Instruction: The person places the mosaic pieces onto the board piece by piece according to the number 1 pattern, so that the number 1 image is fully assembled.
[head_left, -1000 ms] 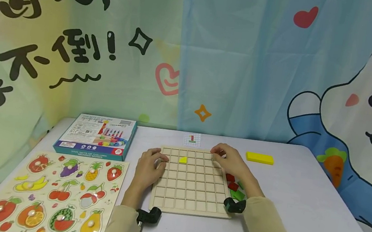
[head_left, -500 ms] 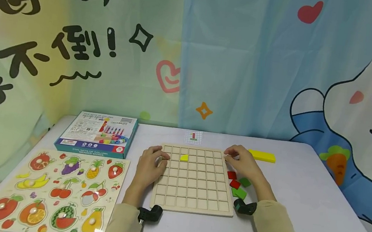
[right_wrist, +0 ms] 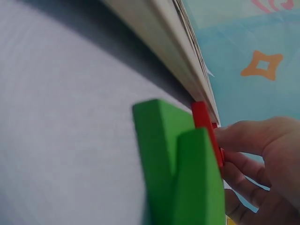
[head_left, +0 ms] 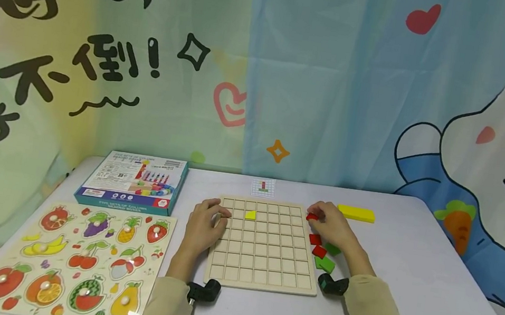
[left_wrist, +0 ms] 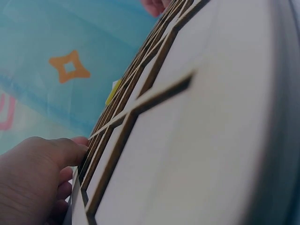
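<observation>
A square wooden grid board (head_left: 264, 249) lies on the table, with one yellow square tile (head_left: 251, 215) in its second row. My left hand (head_left: 205, 227) holds the board's left edge, thumb over the rim and the other fingers curled along the side (left_wrist: 37, 178). Just off the upper right corner, my right hand (head_left: 333, 225) pinches a small red square tile (head_left: 311, 217) between thumb and fingertips. Below that hand, along the board's right side, lie more red tiles (head_left: 315, 239) and several green tiles (head_left: 324, 264); the green ones (right_wrist: 199, 178) loom close in the right wrist view.
Behind the board lies a small printed grid card (head_left: 263, 187) with a red and green pattern. A yellow bar (head_left: 356, 214) rests beyond the right hand. On the left are a fruit puzzle board (head_left: 71, 261) and a flat box (head_left: 131, 181). A printed curtain (head_left: 310, 80) hangs behind the table.
My right hand has moved right, from over the board's upper right corner to beside it, and a red tile now shows in its fingertips. The left hand stays at the board's edge.
</observation>
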Available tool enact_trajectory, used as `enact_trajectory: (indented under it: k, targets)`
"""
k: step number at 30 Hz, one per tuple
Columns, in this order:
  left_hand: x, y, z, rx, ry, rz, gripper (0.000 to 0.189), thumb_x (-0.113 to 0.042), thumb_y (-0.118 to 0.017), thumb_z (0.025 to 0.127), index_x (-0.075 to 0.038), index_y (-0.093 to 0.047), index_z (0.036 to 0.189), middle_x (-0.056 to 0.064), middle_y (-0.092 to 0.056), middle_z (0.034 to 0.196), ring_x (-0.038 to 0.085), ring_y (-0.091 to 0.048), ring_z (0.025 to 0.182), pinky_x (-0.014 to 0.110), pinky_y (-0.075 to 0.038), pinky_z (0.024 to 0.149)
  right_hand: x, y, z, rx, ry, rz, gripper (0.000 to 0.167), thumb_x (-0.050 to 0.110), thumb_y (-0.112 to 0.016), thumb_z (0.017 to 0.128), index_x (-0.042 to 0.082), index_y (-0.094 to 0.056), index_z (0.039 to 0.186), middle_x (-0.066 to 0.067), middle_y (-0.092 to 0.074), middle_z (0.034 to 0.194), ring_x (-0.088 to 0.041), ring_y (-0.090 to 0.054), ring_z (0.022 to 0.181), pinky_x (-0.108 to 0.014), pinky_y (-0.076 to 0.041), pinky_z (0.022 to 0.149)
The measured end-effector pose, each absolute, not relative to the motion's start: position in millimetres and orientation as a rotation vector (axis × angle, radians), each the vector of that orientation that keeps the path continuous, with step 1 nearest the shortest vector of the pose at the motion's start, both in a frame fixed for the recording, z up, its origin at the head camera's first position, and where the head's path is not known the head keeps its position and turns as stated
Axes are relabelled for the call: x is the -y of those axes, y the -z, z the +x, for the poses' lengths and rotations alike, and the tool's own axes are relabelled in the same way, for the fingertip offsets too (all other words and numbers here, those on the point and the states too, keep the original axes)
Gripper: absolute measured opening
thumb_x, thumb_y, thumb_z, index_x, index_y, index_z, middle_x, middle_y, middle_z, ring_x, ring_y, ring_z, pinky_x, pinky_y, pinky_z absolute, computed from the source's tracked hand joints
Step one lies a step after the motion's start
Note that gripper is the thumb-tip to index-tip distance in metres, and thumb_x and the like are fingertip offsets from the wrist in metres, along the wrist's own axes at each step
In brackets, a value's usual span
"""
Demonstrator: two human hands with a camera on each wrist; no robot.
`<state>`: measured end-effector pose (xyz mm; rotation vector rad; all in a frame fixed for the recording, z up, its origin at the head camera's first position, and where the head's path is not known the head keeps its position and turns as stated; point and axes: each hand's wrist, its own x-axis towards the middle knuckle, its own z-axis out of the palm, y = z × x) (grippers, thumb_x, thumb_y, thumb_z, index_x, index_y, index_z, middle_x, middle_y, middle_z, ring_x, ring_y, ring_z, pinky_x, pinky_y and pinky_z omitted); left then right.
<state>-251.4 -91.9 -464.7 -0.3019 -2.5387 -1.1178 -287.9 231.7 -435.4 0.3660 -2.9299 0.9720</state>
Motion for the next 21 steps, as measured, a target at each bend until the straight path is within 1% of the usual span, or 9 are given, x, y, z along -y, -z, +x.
enact_trajectory:
  k: [6, 13, 21]
  targets:
    - [90.6, 465.4, -252.6, 2.546, 1.107, -0.311, 0.010, -0.011, -0.062, 0.084, -0.014, -0.071, 0.089, 0.015, -0.057, 0.127, 0.039, -0.050, 0.117, 0.056, -0.036, 0.093, -233.0, 434.3, -287.0, 2.917, -0.984, 0.337, 0.021, 0.008, -0.062, 0.087, 0.001, -0.062, 0.107, -0.017, -0.058, 0.102, -0.028, -0.053, 0.092, -0.045, -0.044, 0.086]
    - [92.6, 464.9, -253.6, 2.533, 1.105, -0.279, 0.010, -0.011, -0.062, 0.084, -0.015, -0.071, 0.087, 0.014, -0.058, 0.126, 0.038, -0.050, 0.117, 0.055, -0.036, 0.093, -226.3, 428.3, -288.8, 2.908, -1.033, 0.340, 0.021, 0.011, -0.060, 0.088, 0.004, -0.061, 0.107, -0.015, -0.058, 0.105, -0.029, -0.054, 0.098, -0.046, -0.045, 0.087]
    - [92.2, 462.1, -250.1, 2.573, 1.137, -0.289, 0.012, -0.012, -0.061, 0.087, -0.016, -0.072, 0.090, 0.015, -0.055, 0.130, 0.039, -0.048, 0.121, 0.057, -0.034, 0.097, -219.9, 424.3, -284.5, 2.888, -1.086, 0.378, 0.022, 0.012, -0.061, 0.089, 0.003, -0.061, 0.110, -0.015, -0.058, 0.109, -0.030, -0.055, 0.100, -0.047, -0.045, 0.086]
